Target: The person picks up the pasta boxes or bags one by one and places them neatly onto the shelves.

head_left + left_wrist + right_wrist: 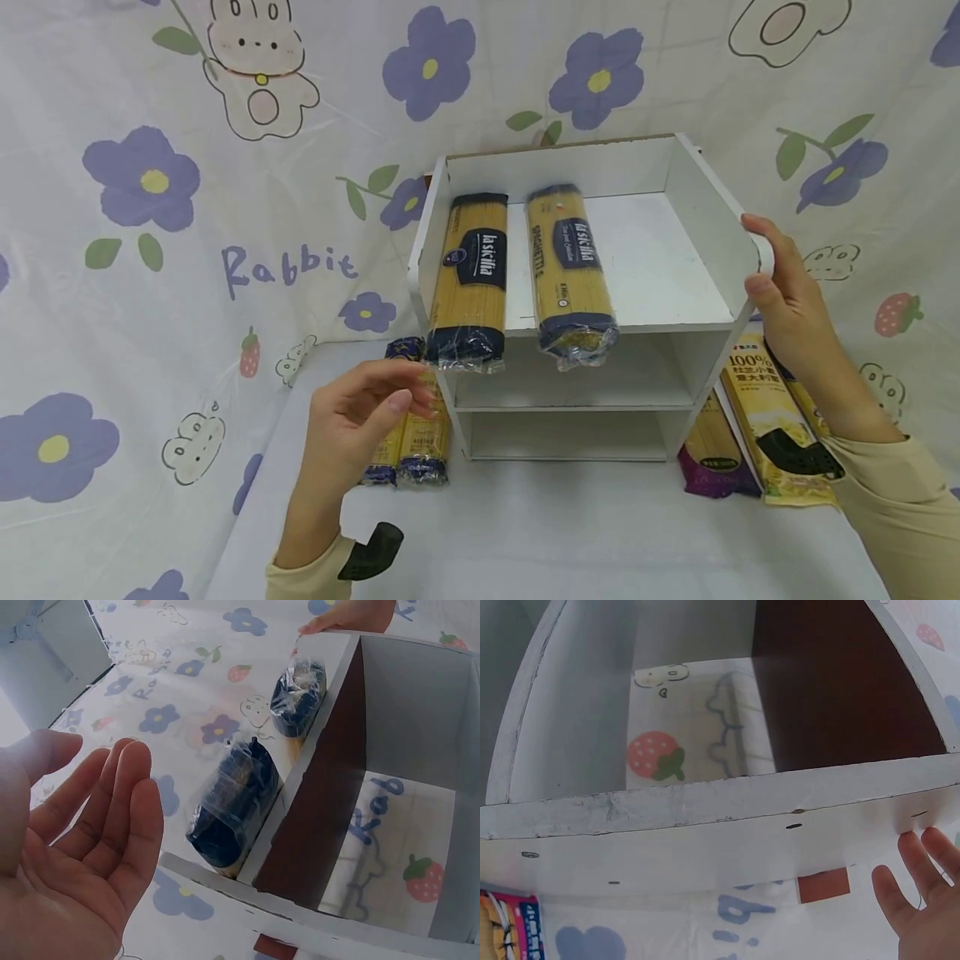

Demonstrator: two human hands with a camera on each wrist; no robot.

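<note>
A white tiered shelf [573,408] stands on the table. On its top tier lie two clear-wrapped spaghetti packs with dark blue labels: the left pack [472,292] and the right pack [573,283]. Their front ends overhang the tier's edge. My left hand [360,425], fingers relaxed and slightly bent, hovers just left of the left pack's front end and holds nothing. In the left wrist view its palm [82,877] is apart from both packs. My right hand [795,308] grips the front corner of the shelf's right side panel. Some right fingertips [911,844] touch that panel's outer face.
Yellow pasta packs [423,433] lie on the table left of the shelf. To its right are a purple-ended pasta pack [720,450] and a yellow pack [765,400] with printed lettering. A flower-and-rabbit patterned cloth [300,183] hangs behind.
</note>
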